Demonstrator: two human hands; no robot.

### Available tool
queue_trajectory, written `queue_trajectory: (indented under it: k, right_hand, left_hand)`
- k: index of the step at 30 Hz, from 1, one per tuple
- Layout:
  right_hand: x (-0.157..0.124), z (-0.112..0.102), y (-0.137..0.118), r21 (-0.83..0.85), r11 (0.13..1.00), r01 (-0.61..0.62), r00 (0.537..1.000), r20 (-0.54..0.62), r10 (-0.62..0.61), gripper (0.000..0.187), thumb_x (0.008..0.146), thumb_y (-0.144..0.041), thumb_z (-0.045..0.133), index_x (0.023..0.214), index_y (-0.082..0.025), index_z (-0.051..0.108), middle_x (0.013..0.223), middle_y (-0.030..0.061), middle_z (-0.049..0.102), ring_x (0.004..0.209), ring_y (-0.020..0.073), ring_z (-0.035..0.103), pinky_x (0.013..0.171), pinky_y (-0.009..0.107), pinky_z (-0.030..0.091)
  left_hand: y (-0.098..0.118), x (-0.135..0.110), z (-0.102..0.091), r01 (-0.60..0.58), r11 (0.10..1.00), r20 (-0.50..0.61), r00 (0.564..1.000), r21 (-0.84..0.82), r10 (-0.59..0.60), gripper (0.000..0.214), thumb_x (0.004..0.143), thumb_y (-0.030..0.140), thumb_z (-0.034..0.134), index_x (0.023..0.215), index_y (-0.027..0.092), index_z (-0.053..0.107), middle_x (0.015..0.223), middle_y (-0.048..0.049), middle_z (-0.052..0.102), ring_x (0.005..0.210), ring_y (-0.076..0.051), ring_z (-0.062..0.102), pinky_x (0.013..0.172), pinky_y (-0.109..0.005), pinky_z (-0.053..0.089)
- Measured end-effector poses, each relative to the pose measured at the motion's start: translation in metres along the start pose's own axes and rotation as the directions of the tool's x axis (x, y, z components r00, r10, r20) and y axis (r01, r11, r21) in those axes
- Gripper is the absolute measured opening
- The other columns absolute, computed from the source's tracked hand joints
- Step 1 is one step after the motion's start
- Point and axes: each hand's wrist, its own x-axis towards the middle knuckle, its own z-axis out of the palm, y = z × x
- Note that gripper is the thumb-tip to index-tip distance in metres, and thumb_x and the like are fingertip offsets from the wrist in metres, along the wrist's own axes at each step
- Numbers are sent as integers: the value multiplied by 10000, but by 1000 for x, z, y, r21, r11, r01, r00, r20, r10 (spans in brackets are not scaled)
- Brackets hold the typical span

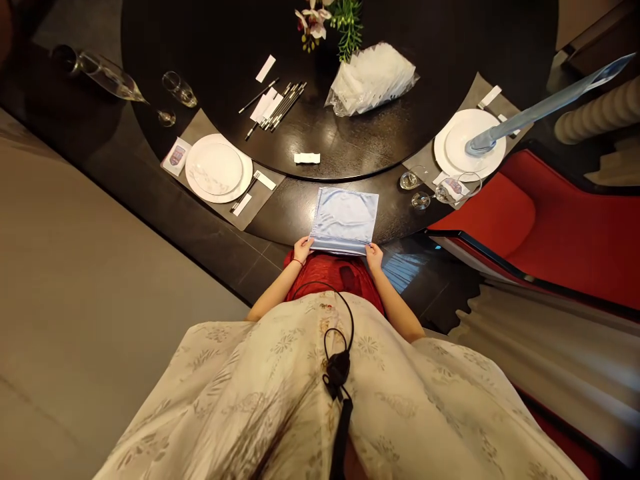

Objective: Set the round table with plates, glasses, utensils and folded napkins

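Pale blue napkin [344, 219] lies at the black table's [350, 143] edge, low centre, its longer side going across. Left hand [302, 250] and right hand [374, 257] grasp its near edge, between white plate [219, 169] and small glasses [421, 201].

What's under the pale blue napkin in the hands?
The pale blue napkin overlaps the edge of the dark round table; whatever lies directly beneath it is covered and cannot be seen.

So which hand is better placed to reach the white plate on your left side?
The left hand looks better placed. It holds the near left corner of the pale blue cloth, on the same side as the white plate, while the right hand holds the opposite corner, further away.
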Motion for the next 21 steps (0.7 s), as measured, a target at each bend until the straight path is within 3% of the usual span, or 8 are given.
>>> queue_trajectory:
  k: [4, 7, 9, 12, 14, 16, 19, 21]
  right_hand:
    - [-4, -5, 0, 174, 968, -180, 971, -125, 203, 402, 610, -525, 700, 814, -187, 629, 640, 4, 585, 639, 158, 542, 639, 307, 492]
    - [-5, -21, -2, 235, 909, -345, 933, 186, 307, 403, 509, -470, 810, 746, -186, 649, 676, 27, 644, 663, 178, 593, 642, 325, 520]
    - [-5, -35, -7, 173, 917, -359, 889, 363, 280, 401, 490, -475, 834, 703, -182, 664, 678, 34, 656, 687, 198, 616, 669, 345, 531]
    - [-4, -53, -22, 86, 992, -94, 952, 300, 64, 376, 565, -517, 803, 692, -188, 674, 845, 65, 700, 846, 228, 651, 797, 384, 533]
    - [-2, -59, -38, 36, 986, 163, 965, 200, -167, 329, 650, -508, 761, 718, -198, 676, 1143, 107, 679, 1094, 252, 613, 965, 419, 477]
    - [2, -61, -54, 2, 935, 356, 925, 140, -353, 273, 727, -479, 720, 743, -212, 671, 1354, 107, 584, 1290, 257, 495, 1094, 446, 370]
    - [12, -54, -66, -8, 896, 444, 895, 63, -442, 224, 782, -453, 686, 786, -230, 662, 1267, 93, 644, 1305, 263, 466, 1125, 477, 317]
    - [19, -42, -63, 17, 924, 382, 924, -13, -382, 236, 782, -459, 666, 815, -225, 657, 1083, 93, 696, 1176, 269, 545, 1071, 472, 375]
  left_hand:
    - [-1, 0, 1, 48, 999, -81, 996, 8, -47, 314, 631, 295, 830, 854, 149, 663, 715, -2, 660, 660, -99, 610, 613, -211, 515]
    - [7, -2, -7, 129, 991, 9, 992, 30, -129, 301, 592, 227, 858, 806, 141, 665, 710, -29, 671, 646, -109, 623, 619, -230, 531]
    - [16, -3, -17, 191, 980, 110, 974, 60, -197, 295, 541, 166, 871, 755, 122, 673, 730, -72, 688, 656, -141, 643, 633, -267, 551]
    - [36, -4, -31, 157, 966, 324, 920, 204, -218, 277, 512, 106, 844, 743, 115, 690, 803, -104, 706, 719, -182, 663, 696, -313, 563]
    - [53, -1, -33, -84, 960, 428, 903, 266, -40, 235, 529, 89, 804, 722, 135, 679, 924, -112, 707, 870, -213, 671, 802, -336, 553]
    - [70, 6, -29, -380, 889, 461, 856, 254, 235, 186, 545, 67, 757, 663, 153, 641, 1132, -140, 670, 1113, -262, 613, 939, -373, 505]
    - [87, 17, -14, -574, 790, 494, 762, 216, 419, 160, 563, 46, 677, 594, 167, 576, 1289, -147, 610, 1300, -306, 480, 1050, -432, 422]
    - [87, 23, -2, -548, 814, 507, 766, 191, 396, 134, 574, 55, 628, 610, 173, 577, 1123, -114, 684, 1196, -290, 550, 1018, -420, 444]
